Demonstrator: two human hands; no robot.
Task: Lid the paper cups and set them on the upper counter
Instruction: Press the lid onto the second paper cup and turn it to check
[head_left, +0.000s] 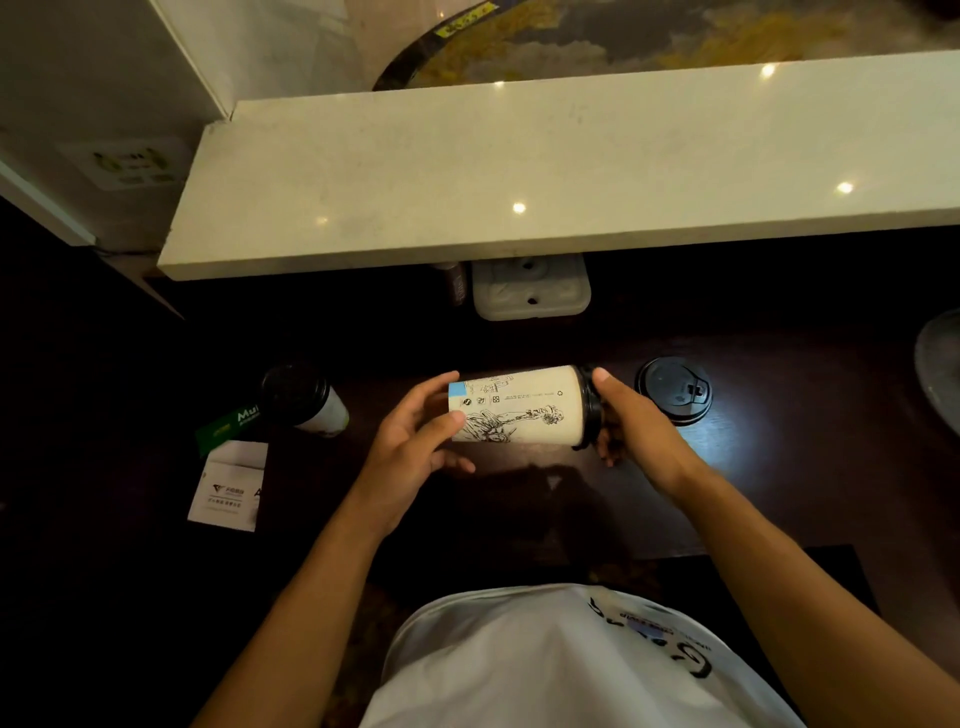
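Left hand (415, 441): grips base of sideways printed paper cup (519, 408), frame centre.
Right hand (631, 423): grips its black lid (592, 408); fingertips hidden.
Lidded cup (306, 397): left, dim.

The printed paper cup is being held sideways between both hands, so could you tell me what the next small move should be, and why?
Probably tip the printed cup upright. It lies on its side above the dark counter, the left hand gripping its base and the right hand holding the black lid at its mouth. The upper counter bears no cups yet, so standing it there likely follows.
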